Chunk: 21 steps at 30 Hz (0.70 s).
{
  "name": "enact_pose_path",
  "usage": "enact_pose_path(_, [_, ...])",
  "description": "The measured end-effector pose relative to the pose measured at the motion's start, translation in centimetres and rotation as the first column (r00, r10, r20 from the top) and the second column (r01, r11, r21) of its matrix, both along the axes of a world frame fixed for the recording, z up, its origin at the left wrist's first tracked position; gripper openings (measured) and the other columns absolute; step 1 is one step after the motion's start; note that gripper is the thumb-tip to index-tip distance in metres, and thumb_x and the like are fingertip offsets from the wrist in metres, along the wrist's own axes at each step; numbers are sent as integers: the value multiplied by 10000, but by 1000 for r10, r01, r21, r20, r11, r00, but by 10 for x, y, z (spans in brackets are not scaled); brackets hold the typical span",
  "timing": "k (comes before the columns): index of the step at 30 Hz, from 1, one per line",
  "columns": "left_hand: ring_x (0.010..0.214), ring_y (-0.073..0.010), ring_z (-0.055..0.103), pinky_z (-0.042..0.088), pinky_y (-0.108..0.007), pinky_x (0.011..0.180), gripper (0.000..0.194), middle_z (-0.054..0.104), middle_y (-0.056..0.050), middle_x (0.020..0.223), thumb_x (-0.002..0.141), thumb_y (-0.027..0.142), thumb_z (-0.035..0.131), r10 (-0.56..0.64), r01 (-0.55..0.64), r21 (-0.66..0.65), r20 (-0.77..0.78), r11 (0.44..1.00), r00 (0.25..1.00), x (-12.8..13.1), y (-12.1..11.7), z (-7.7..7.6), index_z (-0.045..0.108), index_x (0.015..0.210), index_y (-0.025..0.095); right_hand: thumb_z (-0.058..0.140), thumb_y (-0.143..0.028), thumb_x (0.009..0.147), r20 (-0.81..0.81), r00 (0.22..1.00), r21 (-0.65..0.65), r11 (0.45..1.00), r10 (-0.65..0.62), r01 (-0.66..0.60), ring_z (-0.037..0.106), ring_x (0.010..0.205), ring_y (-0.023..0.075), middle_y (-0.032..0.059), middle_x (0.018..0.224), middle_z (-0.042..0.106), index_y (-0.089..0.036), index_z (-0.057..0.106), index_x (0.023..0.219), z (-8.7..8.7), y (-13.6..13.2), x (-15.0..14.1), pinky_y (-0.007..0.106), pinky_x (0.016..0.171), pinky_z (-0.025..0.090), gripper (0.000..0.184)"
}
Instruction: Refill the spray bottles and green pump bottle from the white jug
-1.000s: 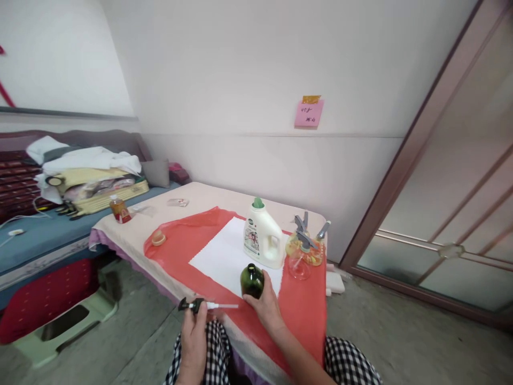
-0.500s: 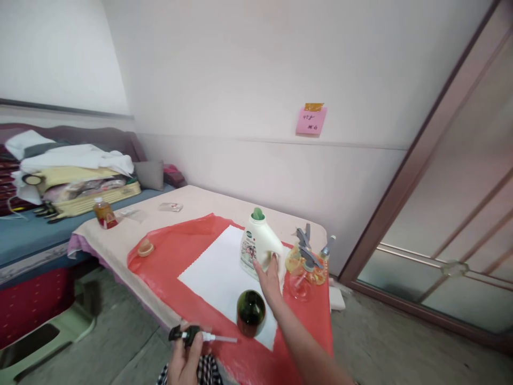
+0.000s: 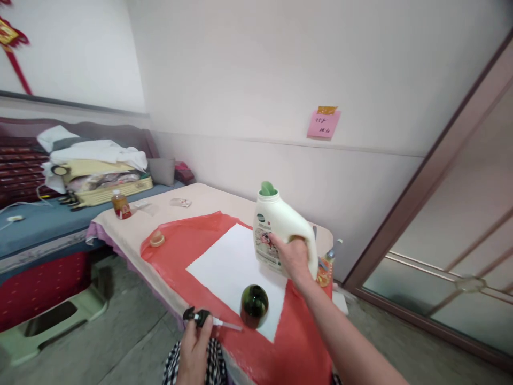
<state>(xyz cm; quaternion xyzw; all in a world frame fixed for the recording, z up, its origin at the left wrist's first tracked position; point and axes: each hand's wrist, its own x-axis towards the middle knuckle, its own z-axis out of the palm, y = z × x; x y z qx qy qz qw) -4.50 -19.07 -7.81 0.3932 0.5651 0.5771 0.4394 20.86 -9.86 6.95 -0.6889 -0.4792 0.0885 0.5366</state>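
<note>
My right hand point(image 3: 294, 258) is closed round the handle of a white detergent jug point(image 3: 276, 224) with a green cap and holds it lifted above the table. Below it, a dark green round bottle point(image 3: 254, 305) with an uncovered neck stands on a white cloth point(image 3: 228, 264) laid over a red plastic sheet point(image 3: 180, 248). Near the table's front edge my left hand point(image 3: 196, 350) pinches a black pump head point(image 3: 198, 316); its thin white tube points right toward the green bottle.
Behind the jug a small orange spray bottle point(image 3: 326, 267) shows partly. An orange lid point(image 3: 157, 239) and a small drink bottle point(image 3: 120, 206) sit at the table's left. A bed with piled bedding point(image 3: 92, 166) stands left; a sliding door point(image 3: 452, 235) is right.
My right hand let go of the green bottle, reached to the white jug, gripped its handle and lifted it off the table. My left hand kept hold of the pump head.
</note>
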Motion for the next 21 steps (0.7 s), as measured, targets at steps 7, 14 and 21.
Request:
enact_pose_path(7, [931, -270, 609, 423, -372, 903, 469, 682, -52, 887, 687, 576, 699, -44, 44, 85, -2, 995, 999, -8, -4, 6, 653, 928, 177, 722, -502, 632, 390, 916, -246, 969, 92, 8, 603, 1105, 361, 118, 1002, 717, -156, 602, 1198, 49, -104, 30, 474, 957, 462, 675])
enact_pose_path(14, [929, -257, 622, 434, -365, 892, 473, 684, -73, 921, 735, 539, 672, -72, 74, 128, -20, 989, 997, -15, -3, 1, 621, 1012, 159, 564, -510, 800, 676, 683, -487, 864, 277, 132, 603, 1138, 361, 145, 1106, 700, -171, 618, 1196, 8, -164, 57, 470, 961, 474, 523])
enact_pose_path(21, [878, -261, 648, 476, -394, 849, 479, 697, -77, 893, 760, 563, 618, -63, 78, 155, -96, 985, 993, -20, -1, -7, 610, 1009, 153, 494, -474, 879, 769, 519, -554, 794, 372, 251, 641, 1076, 352, 203, 1206, 655, -93, 587, 1233, 4, -177, 51, 453, 927, 501, 529])
